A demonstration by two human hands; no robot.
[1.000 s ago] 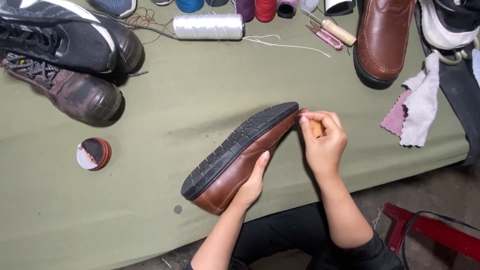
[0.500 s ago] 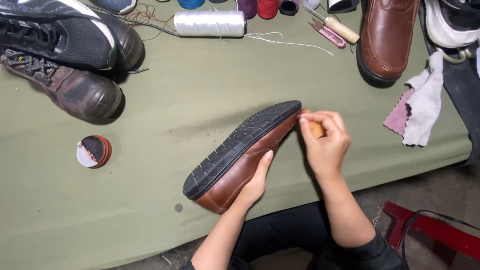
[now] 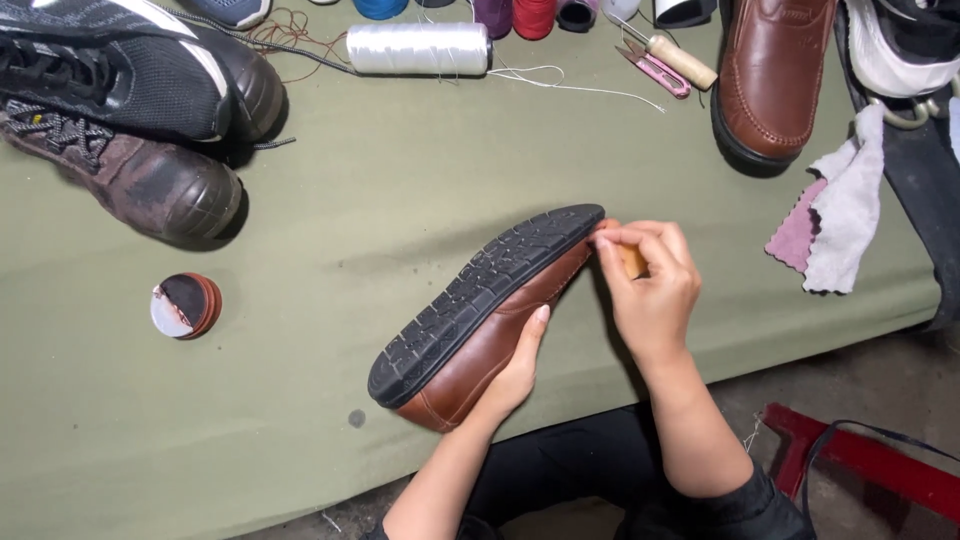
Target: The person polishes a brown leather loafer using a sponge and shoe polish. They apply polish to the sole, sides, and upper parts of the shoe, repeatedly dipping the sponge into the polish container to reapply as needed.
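Single head camera, looking steeply down, close over green table (image 3: 300,250).

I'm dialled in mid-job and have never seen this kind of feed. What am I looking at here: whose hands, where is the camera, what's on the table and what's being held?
There is no machine: these are a person's two bare hands, filmed by a camera worn on the head, looking down at a green-covered table.

The left hand cradles a brown leather shoe tipped on its side, so its black treaded sole faces the camera. The right hand pinches at the toe end, where upper meets sole, and grips a small wooden-handled tool; its tip is hidden.

Elsewhere: the matching brown shoe top right, a black sneaker and a worn brown boot top left, a white thread spool, coloured spools along the far edge, small pink snips, cloths and a small round tin.
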